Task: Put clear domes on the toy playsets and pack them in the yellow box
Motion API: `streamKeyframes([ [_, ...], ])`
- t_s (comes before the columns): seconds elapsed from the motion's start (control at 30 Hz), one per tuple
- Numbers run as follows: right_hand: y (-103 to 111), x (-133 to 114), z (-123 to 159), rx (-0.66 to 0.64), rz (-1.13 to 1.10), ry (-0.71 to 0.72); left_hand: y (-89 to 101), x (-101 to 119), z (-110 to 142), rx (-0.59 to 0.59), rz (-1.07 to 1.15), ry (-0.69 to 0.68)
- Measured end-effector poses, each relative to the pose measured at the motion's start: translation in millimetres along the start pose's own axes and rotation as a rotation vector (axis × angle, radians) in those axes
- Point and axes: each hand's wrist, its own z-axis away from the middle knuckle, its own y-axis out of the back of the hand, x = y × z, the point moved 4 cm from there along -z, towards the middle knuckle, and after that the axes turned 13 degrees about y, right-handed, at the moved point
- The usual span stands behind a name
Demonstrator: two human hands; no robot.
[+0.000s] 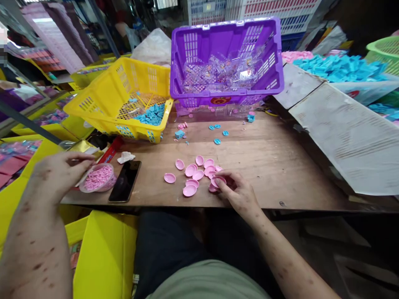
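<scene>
My left hand (67, 170) is at the left rim of a clear plastic bowl (83, 185) heaped with small pink plastic pieces (99, 176). Its thumb and fingertips come close together above the rim; what they hold, if anything, is too small to make out. Between the thumb and fingers of my right hand (238, 191) is a pink oval plastic cup (218, 181), just at the right side of a loose group. Several more pink oval cups (190, 170) lie scattered on the wooden table (264, 153), some overlapping.
A black phone (125, 181) and crumpled tissue (126, 157) lie beside the bowl. Blue round pieces (217, 141) lie farther back. Behind stand a yellow basket (102, 91) with blue parts and a purple basket (224, 37) with clear packages. A cardboard sheet (349, 137) slopes at right.
</scene>
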Motion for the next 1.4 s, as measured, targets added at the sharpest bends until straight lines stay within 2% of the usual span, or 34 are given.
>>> streamKeyframes([
  [0.07, -2, -1, 1, -0.006, -0.051, -0.056, 3.3, 29, 22, -0.015, 0.175, -0.021],
  [0.13, -3, -2, 2, -0.006, -0.068, -0.089, -4.0, 61, 48, -0.071, 0.412, -0.05],
  [0.2, -4, -3, 3, -0.016, -0.073, -0.085, -24.1, 90, 74, -0.206, 0.644, -0.062],
  [0.3, -6, -5, 4, -0.05, -0.053, -0.033, -65.3, 123, 110, -0.504, 0.867, -0.12],
  [0.43, -13, -14, 8, -0.091, -0.018, 0.084, -105.1, 143, 147, -0.791, 0.97, -0.193],
  [0.53, -18, -22, 9, -0.135, 0.03, 0.198, -121.2, 145, 164, -0.919, 1.08, -0.141],
  [0.67, -18, -30, 6, -0.163, 0.065, 0.333, -133.0, 143, 173, -0.903, 1.179, -0.055],
  [0.8, -18, -34, 6, -0.19, 0.058, 0.465, -138.6, 144, 178, -0.848, 1.151, -0.094],
  [1.03, -18, -30, 10, -0.198, 0.101, 0.515, -141.4, 147, 181, -0.821, 1.138, -0.13],
  [1.17, -18, -30, 9, -0.219, 0.085, 0.517, -133.4, 145, 179, -0.781, 1.036, -0.272],
  [1.3, -18, -28, 10, -0.246, 0.058, 0.518, -121.6, 144, 175, -0.753, 0.801, -0.507],
  [1.4, -17, -28, 11, -0.265, 0.047, 0.512, -112.6, 145, 171, -0.711, 0.709, -0.654],
])
